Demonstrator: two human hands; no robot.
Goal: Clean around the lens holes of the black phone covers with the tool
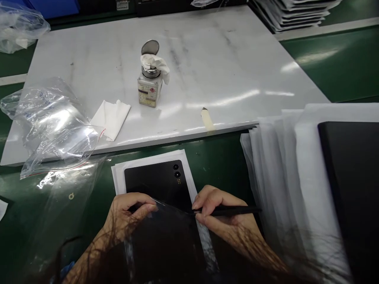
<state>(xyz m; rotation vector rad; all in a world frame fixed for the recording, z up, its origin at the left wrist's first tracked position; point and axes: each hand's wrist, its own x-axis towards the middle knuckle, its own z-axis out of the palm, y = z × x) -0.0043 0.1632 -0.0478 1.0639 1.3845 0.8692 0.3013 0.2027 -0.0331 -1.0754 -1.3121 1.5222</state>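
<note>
A black tablet back panel (pixel 154 179) with two round camera rings at its upper right corner lies on white sheets (pixel 189 169). My left hand (pixel 130 209) pinches the edge of a clear film (pixel 166 206) at the panel's left side, thumb against forefinger. On the other side, my right hand (pixel 222 209) is closed around slim black tweezers (pixel 237 210), their tip at the film's right edge. The film stretches between both hands, over the lower panel. Dark strands of hair blur the bottom of the view and hide the panel's near end.
Beyond lies a pale marbled board (pixel 237 71), bearing a dispenser bottle (pixel 150 88) with raised lid, a folded white wipe (pixel 111 118) and clear plastic bags (pixel 62 122). At right, layered white sheets (pixel 275 165) stand beside a dark panel (pixel 352 177). More stacked sheets (pixel 296 14) sit far right.
</note>
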